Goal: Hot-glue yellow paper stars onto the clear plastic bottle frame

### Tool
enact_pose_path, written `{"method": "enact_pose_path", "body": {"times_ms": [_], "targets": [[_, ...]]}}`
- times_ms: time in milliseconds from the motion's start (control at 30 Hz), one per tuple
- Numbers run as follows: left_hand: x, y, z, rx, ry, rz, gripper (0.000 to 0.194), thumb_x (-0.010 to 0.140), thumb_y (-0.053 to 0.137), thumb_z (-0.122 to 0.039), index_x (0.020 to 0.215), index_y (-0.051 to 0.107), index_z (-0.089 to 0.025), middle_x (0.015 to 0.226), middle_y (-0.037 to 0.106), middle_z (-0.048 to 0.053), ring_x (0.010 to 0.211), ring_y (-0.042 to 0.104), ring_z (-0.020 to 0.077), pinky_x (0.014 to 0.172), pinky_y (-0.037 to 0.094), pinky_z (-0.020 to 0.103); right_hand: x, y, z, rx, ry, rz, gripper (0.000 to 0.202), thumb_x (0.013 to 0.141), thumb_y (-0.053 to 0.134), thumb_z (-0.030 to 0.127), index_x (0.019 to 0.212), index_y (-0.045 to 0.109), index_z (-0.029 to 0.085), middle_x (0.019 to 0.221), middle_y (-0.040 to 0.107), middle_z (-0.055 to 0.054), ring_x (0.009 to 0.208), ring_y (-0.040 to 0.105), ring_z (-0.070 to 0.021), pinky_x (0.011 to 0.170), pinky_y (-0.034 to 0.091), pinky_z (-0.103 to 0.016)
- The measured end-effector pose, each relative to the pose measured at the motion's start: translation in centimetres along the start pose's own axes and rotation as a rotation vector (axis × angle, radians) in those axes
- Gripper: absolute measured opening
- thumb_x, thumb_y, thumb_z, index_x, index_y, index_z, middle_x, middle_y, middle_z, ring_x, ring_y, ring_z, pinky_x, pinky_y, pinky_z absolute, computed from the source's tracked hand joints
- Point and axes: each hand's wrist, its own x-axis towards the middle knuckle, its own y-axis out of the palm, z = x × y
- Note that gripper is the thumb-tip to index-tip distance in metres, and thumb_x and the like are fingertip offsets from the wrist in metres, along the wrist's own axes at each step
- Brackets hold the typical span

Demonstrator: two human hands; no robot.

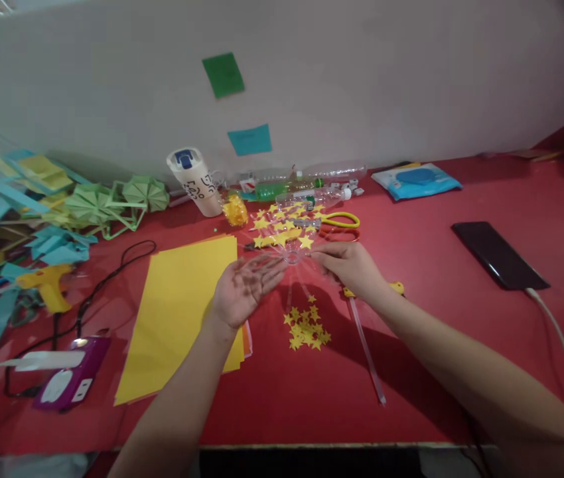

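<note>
A clear plastic bottle piece (292,255), cut into thin strips that spread out, is held above the red table, with yellow paper stars (306,242) on or behind its far strips. My right hand (349,262) pinches the piece on its right side. Palm up, my left hand (245,289) lies open along the left side, fingers stretched out and close to the plastic; whether they touch it is unclear. Below the hands is a small pile of loose yellow stars (306,330). A clear glue stick (366,352) lies beside my right forearm, near a yellow-handled tool (396,288) partly hidden by it.
Yellow paper sheets (177,299) lie at left, near a yellow glue gun (50,285) and a purple power strip (75,375) with cords. Scissors (340,220), plastic bottles (312,198) and a tumbler (195,182) are behind. A wipes pack (416,180) and phone (498,255) are right.
</note>
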Motion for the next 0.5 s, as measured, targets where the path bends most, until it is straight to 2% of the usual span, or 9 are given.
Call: {"method": "enact_pose_path", "body": {"times_ms": [67,167,233,367,500], "targets": [[0.1,0.2,1.0,0.030,0.065,-0.020,0.018,0.076,0.056,-0.016,0.092,0.065,-0.015,0.102,0.075,0.009,0.100,0.072,0.0222,0.092,0.057,0.034,-0.2,0.1,0.3,0.048,0.015,-0.013,0.021,0.080,0.056,0.029,0.078,0.072,0.016,0.049,0.050,0.004,0.040,0.038,-0.0060,0.042,0.034,-0.023],[0.2,0.4,2.6,0.157,0.198,-0.011,0.035,0.058,0.070,-0.002,0.088,0.064,-0.019,0.092,0.074,0.000,0.089,0.072,0.0167,0.088,0.055,0.027,-0.5,0.7,0.5,0.094,0.027,-0.002,0.018,0.079,0.057,0.028,0.075,0.070,0.016,0.046,0.047,0.006,0.038,0.037,-0.0049,0.039,0.030,-0.021],[0.3,0.5,3.5,0.236,0.295,-0.008,0.039,0.055,0.077,-0.005,0.087,0.063,-0.021,0.088,0.072,-0.002,0.084,0.070,0.0150,0.086,0.054,0.027,-0.8,1.1,0.5,0.125,0.036,0.018,0.018,0.079,0.057,0.028,0.075,0.070,0.016,0.044,0.046,0.007,0.038,0.037,-0.0047,0.038,0.030,-0.020],[0.4,0.9,4.5,0.366,0.482,-0.032,0.041,0.054,0.083,-0.016,0.089,0.064,-0.022,0.092,0.072,-0.002,0.089,0.067,0.0161,0.088,0.051,0.029,-1.7,1.8,0.9,0.166,0.042,0.087,0.019,0.079,0.058,0.030,0.080,0.071,0.016,0.048,0.051,0.006,0.040,0.043,-0.0055,0.040,0.035,-0.020],[0.3,1.1,4.3,0.360,0.498,-0.036,0.038,0.051,0.086,-0.025,0.083,0.065,-0.022,0.081,0.071,-0.002,0.083,0.068,0.0181,0.079,0.053,0.029,-2.6,1.9,1.1,0.079,-0.073,0.108,0.024,0.081,0.056,0.031,0.085,0.074,0.016,0.049,0.054,0.005,0.041,0.045,-0.0063,0.043,0.038,-0.021]]}}
